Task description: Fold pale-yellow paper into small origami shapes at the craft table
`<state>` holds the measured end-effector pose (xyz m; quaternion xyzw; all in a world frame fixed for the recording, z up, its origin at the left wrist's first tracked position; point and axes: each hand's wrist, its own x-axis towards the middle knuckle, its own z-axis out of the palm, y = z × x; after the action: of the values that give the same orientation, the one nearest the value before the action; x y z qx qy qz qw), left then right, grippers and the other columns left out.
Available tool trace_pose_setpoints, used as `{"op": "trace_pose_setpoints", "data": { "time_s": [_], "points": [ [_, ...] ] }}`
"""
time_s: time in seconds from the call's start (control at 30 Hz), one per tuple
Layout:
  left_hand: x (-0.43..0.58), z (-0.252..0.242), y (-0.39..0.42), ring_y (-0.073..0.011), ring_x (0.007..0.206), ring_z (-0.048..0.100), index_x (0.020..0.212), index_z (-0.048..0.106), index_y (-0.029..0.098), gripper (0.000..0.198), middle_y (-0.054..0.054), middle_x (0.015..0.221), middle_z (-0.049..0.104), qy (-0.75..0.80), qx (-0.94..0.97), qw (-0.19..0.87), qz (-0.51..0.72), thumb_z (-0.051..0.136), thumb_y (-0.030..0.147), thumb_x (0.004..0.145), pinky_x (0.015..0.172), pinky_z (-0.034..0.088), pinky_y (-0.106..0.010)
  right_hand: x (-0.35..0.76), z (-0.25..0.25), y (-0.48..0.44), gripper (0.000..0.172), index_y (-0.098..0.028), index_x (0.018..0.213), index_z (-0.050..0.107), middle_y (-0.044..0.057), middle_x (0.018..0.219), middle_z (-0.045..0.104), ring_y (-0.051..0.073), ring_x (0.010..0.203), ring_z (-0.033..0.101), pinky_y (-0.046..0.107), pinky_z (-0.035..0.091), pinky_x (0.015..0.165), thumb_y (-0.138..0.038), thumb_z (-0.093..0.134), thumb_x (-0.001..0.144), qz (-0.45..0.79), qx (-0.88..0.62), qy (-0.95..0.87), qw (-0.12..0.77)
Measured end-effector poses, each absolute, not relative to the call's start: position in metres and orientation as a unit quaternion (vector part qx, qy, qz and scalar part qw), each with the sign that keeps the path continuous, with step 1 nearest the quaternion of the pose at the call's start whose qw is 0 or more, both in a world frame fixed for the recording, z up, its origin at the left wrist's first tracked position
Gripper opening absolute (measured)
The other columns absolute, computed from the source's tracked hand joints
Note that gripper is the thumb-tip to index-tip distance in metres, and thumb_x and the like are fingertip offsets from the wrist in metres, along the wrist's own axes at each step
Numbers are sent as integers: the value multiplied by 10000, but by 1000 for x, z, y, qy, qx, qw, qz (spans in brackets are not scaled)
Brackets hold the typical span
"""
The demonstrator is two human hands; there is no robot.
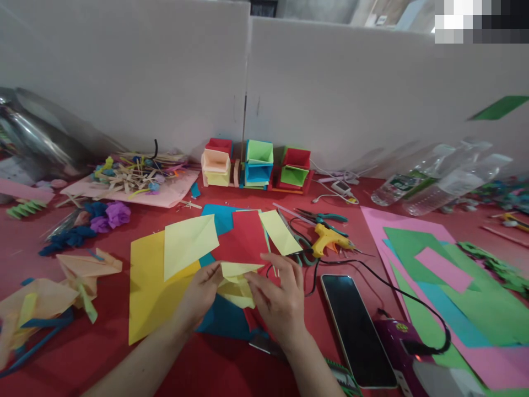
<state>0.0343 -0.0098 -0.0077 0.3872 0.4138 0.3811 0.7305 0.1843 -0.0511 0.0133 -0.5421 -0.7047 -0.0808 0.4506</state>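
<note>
Head view: left hand point(197, 295) and right hand point(285, 293) pinch pale-yellow paper point(236, 289) at six o'clock, probably mid-fold; creasing calls for careful alignment.

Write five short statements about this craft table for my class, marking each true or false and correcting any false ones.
1. The left hand and right hand both touch a folded pale-yellow paper. True.
2. The glue gun is blue. False: the glue gun is yellow.
3. The phone has a dark screen. True.
4. The clear plastic bottles are at the far left. False: the clear plastic bottles are on the right side.
5. The small paper boxes are near the white partition. True.
</note>
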Motion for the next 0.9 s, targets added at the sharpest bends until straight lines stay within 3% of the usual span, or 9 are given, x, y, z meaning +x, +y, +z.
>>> {"op": "trace_pose_setpoints", "data": {
  "time_s": [0.13, 0.4, 0.63, 0.9],
  "points": [
    [36, -5, -11, -232, 798, 651, 957, 668, 168, 278, -69, 805, 718, 419, 328, 754, 384, 625, 308, 720, 678, 472, -286, 181, 13, -53, 251, -253, 870, 670, 45, 748, 563, 174, 710, 493, 324, 405, 626, -57, 610, 726, -144, -528, -710, 443],
    [32, 3, -11, -244, 822, 633, 756, 685, 167, 161, -42, 766, 715, 466, 308, 734, 386, 619, 290, 675, 653, 454, -272, 186, 12, -51, 265, -229, 956, 589, 27, 827, 638, 166, 779, 549, 315, 450, 704, -45, 537, 771, 29, -514, -692, 505],
    [34, -6, -14, -223, 707, 641, 728, 682, 137, 218, -46, 667, 697, 511, 287, 718, 375, 658, 335, 640, 639, 463, -282, 191, 7, -51, 184, -232, 947, 547, 9, 828, 594, 139, 762, 568, 262, 460, 684, -136, 561, 791, 124, -590, -595, 531],
    [35, 3, -10, -231, 798, 641, 809, 702, 148, 210, -56, 785, 713, 455, 278, 749, 392, 645, 296, 670, 643, 465, -263, 192, 9, -50, 177, -231, 831, 583, 0, 809, 610, 151, 813, 550, 285, 458, 731, -79, 578, 741, 201, -539, -644, 504]
  ]
}}
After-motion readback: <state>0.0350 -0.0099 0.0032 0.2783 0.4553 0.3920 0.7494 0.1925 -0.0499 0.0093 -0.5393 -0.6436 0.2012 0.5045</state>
